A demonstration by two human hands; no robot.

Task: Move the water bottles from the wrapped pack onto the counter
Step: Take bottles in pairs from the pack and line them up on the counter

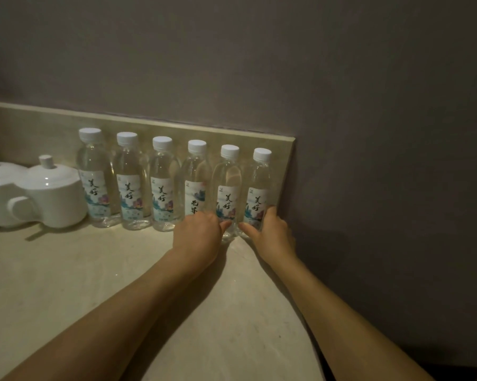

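Inspecting the beige counter (67, 284), I count six water bottles (164, 185) in one row against the low backsplash (39, 125), each upright with its long axis vertical and white cap on top. My left hand (197, 235) curls around the base of the fourth bottle (196, 182) from the left. My right hand (270, 232) grips the sixth bottle (259, 188), thumb in front, fingers round its far side. Two white lidded ceramic cups (53, 193) stand left of the row.
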